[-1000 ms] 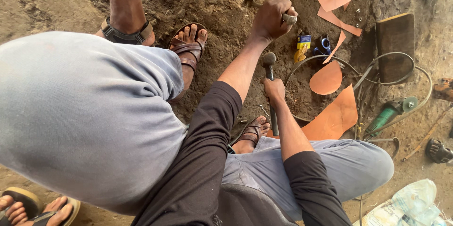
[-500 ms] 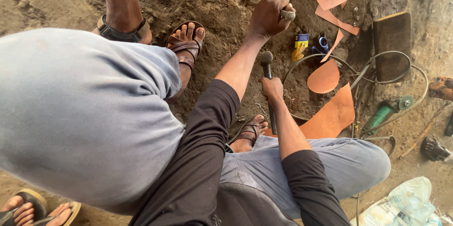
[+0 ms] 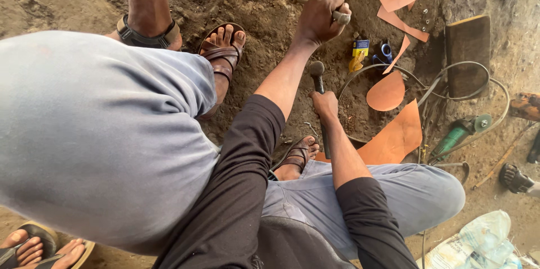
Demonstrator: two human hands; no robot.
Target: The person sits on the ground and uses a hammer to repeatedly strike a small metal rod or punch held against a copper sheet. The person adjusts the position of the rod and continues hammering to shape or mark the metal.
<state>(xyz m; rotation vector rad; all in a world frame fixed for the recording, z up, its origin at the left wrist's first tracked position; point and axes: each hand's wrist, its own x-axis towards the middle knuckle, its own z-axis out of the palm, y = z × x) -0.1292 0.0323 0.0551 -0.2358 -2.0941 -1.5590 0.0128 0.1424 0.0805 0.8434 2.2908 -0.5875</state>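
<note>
My left hand [image 3: 319, 17] is raised over the dirt floor and closed round a tool whose grey metal end [image 3: 341, 17] pokes out of the fist. Below it my right hand [image 3: 325, 104] grips a dark metal punch [image 3: 317, 70] with a rounded top, held upright. The punch's lower end is hidden behind my wrist, near an orange sheet piece [image 3: 396, 137]. My grey-trousered knees fill the lower frame, and my sandalled foot [image 3: 298, 154] rests beside the punch.
More orange offcuts [image 3: 387, 92] lie to the right, with a green angle grinder [image 3: 458, 133], looped cable [image 3: 444, 78] and a wooden block [image 3: 467, 50]. Another person's sandalled feet [image 3: 222, 50] stand at the top left. A plastic bag [image 3: 478, 243] lies at the bottom right.
My left hand and its tool have risen slightly. My right hand stays on the punch.
</note>
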